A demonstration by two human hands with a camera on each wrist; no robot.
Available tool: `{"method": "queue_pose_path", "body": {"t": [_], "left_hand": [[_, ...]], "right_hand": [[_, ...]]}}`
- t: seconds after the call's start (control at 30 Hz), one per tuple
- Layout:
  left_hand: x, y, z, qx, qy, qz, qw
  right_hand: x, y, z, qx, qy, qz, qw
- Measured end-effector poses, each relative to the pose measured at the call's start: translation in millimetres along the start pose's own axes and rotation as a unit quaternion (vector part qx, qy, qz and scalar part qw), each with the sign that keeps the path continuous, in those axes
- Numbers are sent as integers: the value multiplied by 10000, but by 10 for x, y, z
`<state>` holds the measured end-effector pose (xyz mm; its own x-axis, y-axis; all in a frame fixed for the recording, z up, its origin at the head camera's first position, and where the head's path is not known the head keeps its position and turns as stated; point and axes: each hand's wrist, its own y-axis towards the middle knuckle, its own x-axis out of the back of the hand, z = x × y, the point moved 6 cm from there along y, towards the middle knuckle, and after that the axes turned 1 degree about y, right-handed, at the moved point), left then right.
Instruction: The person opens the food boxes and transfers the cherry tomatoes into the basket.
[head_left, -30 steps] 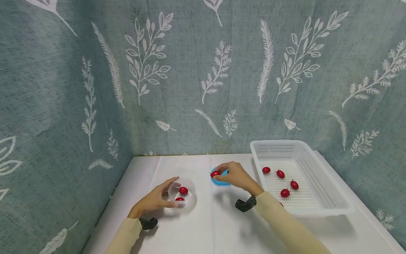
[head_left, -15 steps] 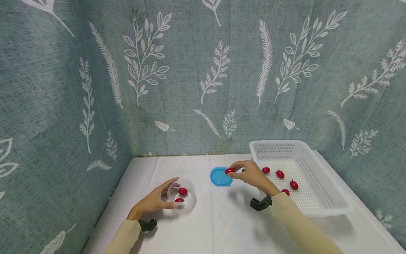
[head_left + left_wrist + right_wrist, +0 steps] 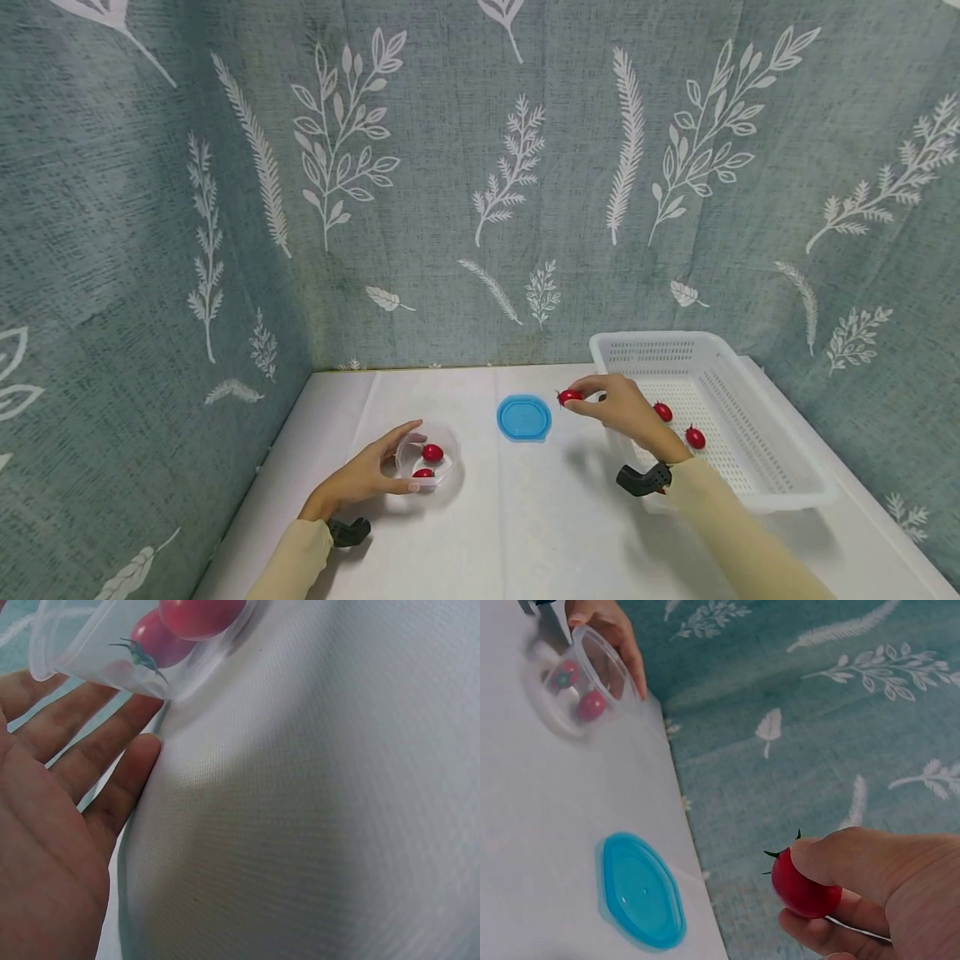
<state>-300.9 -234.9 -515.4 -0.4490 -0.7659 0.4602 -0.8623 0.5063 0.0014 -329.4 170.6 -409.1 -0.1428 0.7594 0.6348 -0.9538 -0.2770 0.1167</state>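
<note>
At the left of the head view, my left hand point(image 3: 363, 471) spans a clear round plastic tub point(image 3: 452, 440), thumb at the near side and fingers round the far side. Inside lie two red cherry tomatoes point(image 3: 432, 452). My right hand point(image 3: 624, 410) pinches another cherry tomato point(image 3: 568, 397) between thumb and fingers, above the table near the basket's left wall. Its green stem end points away from the palm in the right wrist view. A blue lid point(image 3: 524, 418) lies flat on the table between the tub and the right hand.
A white perforated plastic basket point(image 3: 761, 454) stands at the right with more cherry tomatoes point(image 3: 695, 437), partly hidden by the right hand and forearm. White cloth covers the table point(image 3: 450, 550). Grey-green patterned fabric point(image 3: 450, 317) walls off the back and sides.
My right hand has moved right with the cherry tomato, from over the blue lid to beside the basket, leaving the lid uncovered. The left hand stays on the tub.
</note>
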Motion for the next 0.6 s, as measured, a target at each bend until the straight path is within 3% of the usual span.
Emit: {"method": "queue_pose_path", "body": {"t": [0.23,0.43,0.6], "left_hand": [[4,10,9,39,17,-4,10000],[-39,-1,22,154,35,86,9998],[-15,-16,10,159,-49,1,9999]], "right_hand": [[199,-78,-125,-7,0,-188,9998],[318,-178,-282,-285,-126,-186,9993],[412,-195,-291,-234,-176,-260,9992]]}}
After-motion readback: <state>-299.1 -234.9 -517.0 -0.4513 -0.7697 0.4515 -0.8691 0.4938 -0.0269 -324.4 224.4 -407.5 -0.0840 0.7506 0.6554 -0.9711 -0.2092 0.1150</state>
